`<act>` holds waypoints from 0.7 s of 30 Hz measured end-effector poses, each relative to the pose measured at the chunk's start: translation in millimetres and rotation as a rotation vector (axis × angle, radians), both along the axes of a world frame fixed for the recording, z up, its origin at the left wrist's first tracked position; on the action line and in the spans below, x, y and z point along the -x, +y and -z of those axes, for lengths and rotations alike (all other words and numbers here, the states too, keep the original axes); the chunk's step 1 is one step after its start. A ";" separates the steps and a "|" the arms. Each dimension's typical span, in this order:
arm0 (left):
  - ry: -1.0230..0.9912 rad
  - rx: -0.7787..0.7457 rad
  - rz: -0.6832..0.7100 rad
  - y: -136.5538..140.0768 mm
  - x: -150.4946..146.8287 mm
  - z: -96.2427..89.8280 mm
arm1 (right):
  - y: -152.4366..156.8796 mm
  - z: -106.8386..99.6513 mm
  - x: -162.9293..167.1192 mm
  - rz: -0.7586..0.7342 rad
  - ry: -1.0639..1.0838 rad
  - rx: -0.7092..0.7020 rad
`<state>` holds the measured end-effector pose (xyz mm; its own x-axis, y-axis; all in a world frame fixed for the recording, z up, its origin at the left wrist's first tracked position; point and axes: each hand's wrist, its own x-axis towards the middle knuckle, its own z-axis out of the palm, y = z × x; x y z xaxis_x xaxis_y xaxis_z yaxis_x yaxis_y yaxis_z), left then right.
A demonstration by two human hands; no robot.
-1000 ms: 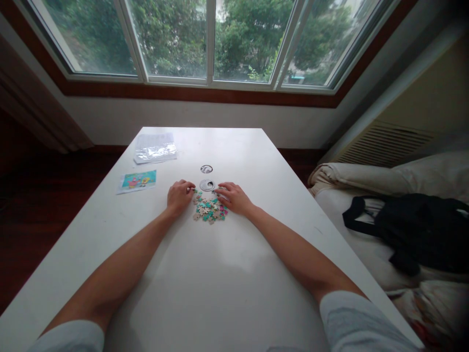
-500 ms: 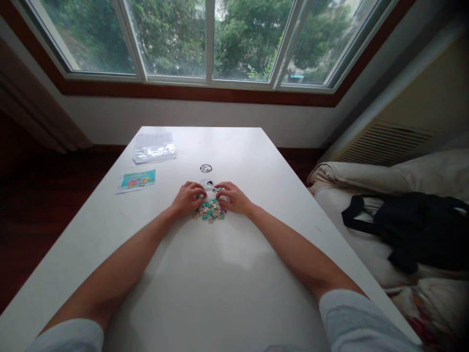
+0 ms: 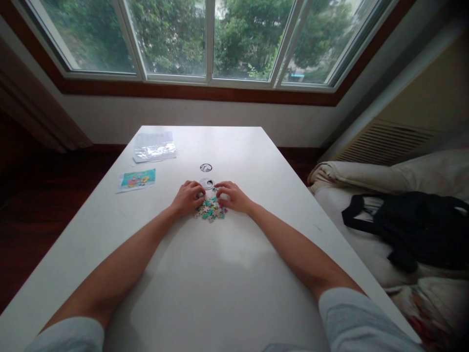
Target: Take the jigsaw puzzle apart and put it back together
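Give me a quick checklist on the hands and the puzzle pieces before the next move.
1. Left hand at the puzzle pieces: ok, by the heap's left side.
2. Right hand at the puzzle pieces: ok, by the heap's right side.
3. Either grip closed on a piece: cannot tell, too small and partly hidden.
4. Pieces spread out singly: not ok, they lie heaped together.
5. Picture sheet in sight: ok, picture up, beyond and left of the left hand.
6. Clear bag apart from the heap: ok, near the table's far left corner.
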<state>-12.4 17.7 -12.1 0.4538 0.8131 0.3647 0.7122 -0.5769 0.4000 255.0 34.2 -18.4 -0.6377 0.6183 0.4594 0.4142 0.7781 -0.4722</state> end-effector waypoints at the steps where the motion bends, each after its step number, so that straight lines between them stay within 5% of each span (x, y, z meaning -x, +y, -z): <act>1: -0.003 0.004 0.000 0.1 0.1 -0.1 | 1.1 -0.6 -0.4 -0.010 0.030 0.010; 5: -0.031 0.005 0.014 0.4 0.7 -1.1 | 5.2 -2.2 -2.6 0.007 0.146 0.078; 11: -0.025 -0.004 0.011 -0.5 0.3 -2.8 | 8.3 6.9 -3.8 0.271 0.093 -0.011; 16: 0.028 -0.071 -0.120 -1.1 0.2 -2.7 | 7.2 9.1 -2.8 0.265 -0.050 -0.046; 21: 0.050 -0.079 -0.105 -0.2 0.2 0.2 | 4.1 5.3 -1.8 0.259 -0.110 -0.025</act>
<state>-12.6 17.5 -12.3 0.3867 0.8269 0.4084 0.7882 -0.5262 0.3191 256.8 38.4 -23.7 -0.5067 0.7566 0.4133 0.6487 0.6504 -0.3953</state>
